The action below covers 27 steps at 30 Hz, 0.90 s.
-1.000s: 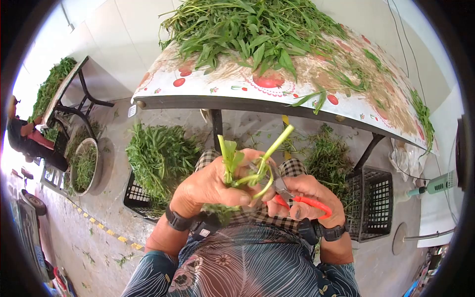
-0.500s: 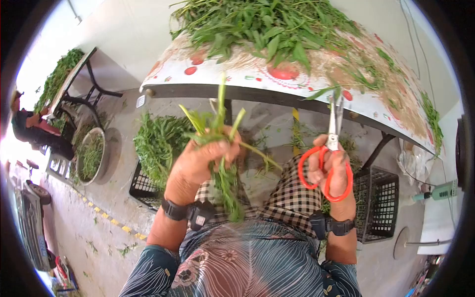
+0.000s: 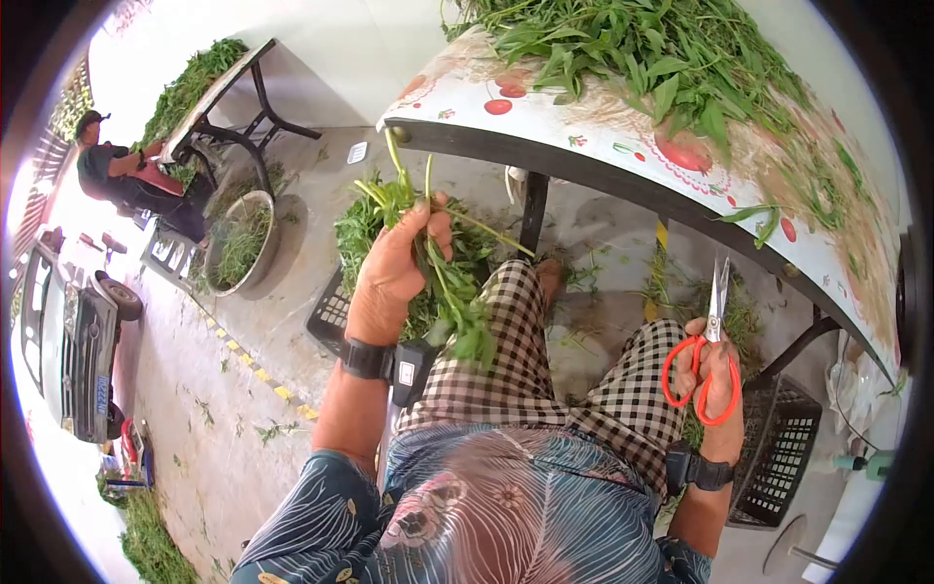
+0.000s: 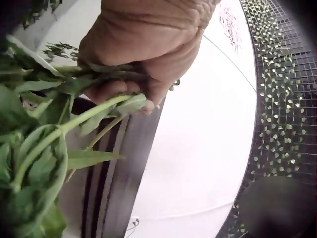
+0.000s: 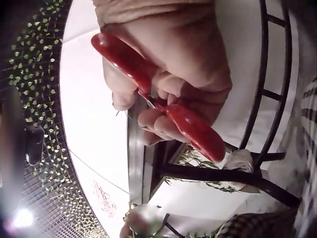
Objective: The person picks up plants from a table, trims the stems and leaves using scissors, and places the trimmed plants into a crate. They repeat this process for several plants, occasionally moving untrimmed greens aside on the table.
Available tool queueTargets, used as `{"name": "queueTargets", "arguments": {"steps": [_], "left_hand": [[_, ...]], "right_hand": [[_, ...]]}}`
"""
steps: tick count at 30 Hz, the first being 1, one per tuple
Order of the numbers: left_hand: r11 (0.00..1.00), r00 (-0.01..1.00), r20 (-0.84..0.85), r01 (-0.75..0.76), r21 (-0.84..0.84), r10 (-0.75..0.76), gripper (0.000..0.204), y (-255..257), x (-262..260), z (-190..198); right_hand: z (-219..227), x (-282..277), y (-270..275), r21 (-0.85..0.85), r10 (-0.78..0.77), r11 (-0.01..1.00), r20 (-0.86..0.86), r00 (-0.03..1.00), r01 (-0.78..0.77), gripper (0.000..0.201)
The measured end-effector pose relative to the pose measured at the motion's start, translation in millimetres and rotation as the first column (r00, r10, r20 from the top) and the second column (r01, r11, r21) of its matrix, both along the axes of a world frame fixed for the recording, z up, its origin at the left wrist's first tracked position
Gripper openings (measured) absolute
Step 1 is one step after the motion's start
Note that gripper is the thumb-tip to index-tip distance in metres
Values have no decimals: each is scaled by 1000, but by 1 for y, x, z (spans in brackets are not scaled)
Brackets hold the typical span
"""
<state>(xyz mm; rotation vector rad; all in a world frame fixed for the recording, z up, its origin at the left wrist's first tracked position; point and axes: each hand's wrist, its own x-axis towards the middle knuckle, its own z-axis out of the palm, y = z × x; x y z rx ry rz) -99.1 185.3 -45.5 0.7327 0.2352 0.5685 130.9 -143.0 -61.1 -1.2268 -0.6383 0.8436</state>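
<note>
In the head view my left hand (image 3: 387,273) grips a small bunch of green leafy stems (image 3: 467,326), with pale stem ends poking up above the fingers and leaves hanging below. The left wrist view shows the same stems (image 4: 42,141) pinched between thumb and fingers. Off to the right, my right hand (image 3: 720,375) holds red-handled scissors (image 3: 715,326), fingers through the loops and metal blades pointing up, slightly parted. From the right wrist, both red handles (image 5: 193,131) cross the palm. The two hands are well apart.
A table with a patterned cloth (image 3: 545,122) bears a heap of greens (image 3: 662,58). Below stand black crates (image 3: 778,457), one at left with greens. Cut stems litter the floor. At left are a round tub (image 3: 268,258), another person (image 3: 126,170) beside a second table, and a vehicle (image 3: 68,341).
The scissors, earlier at the stems beside the left hand, have moved away to the right. My left hand keeps the bunch, its leaves now hanging down. The head view has turned leftward.
</note>
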Motion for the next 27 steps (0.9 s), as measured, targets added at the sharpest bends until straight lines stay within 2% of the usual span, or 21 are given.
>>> {"name": "queueTargets", "arguments": {"steps": [1, 4, 5, 8, 12, 13, 15, 17, 20, 21, 22, 23, 24, 27], "left_hand": [[991, 989, -93, -109, 75, 116, 27, -3, -1, 0], [976, 967, -222, -79, 201, 124, 34, 3, -7, 1], [973, 969, -213, -80, 215, 126, 31, 8, -10, -3], [945, 901, -348, -162, 284, 259, 27, 13, -20, -4], [914, 891, -305, -231, 334, 337, 24, 35, -31, -26], [911, 876, -319, -259, 321, 361, 23, 43, -34, -35], [954, 926, -233, -290, 72, 298, 23, 62, -48, -61], [951, 957, -148, -270, -149, 249, 20, 79, -66, -85], [812, 816, -348, -547, -203, 462, 14, 94, -98, -143], [856, 743, -459, -511, 83, 488, 12, 92, -114, -172], [838, 628, -555, -419, 350, 546, 10, 91, -130, -202], [845, 660, -629, -534, -8, 411, 11, 93, -142, -218], [722, 716, -646, -592, -358, 266, 12, 92, -150, -226], [631, 649, -703, -682, -369, 291, 13, 65, -152, -210]], "right_hand": [[-6, 0, 0, -26, -25, 999, -12, 1000, 24, 50], [-20, 3, 2, -85, -78, 994, -82, 994, 71, 45], [-24, 5, 4, -88, -82, 993, -104, 991, 73, 44], [-45, 10, 7, -122, -82, 991, -169, 982, 62, 41], [-66, 8, 11, -263, -99, 963, -170, 980, 52, 38], [-71, 8, 13, -276, -127, 958, -186, 974, 72, 38], [-78, 14, 12, -255, -139, 964, -232, 963, 78, 37], [-86, 19, 11, -249, -166, 964, -287, 943, 94, 36], [-90, 24, 9, -243, -170, 966, -336, 926, 89, 37], [-91, 24, 11, -260, -206, 958, -347, 915, 117, 36], [-91, 23, 11, -270, -207, 956, -359, 910, 112, 36], [-91, 23, 11, -277, -208, 955, -370, 905, 106, 36], [-90, 24, 13, -284, -210, 953, -382, 900, 102, 35], [-84, 22, 20, -310, -213, 946, -381, 900, 93, 34]]}}
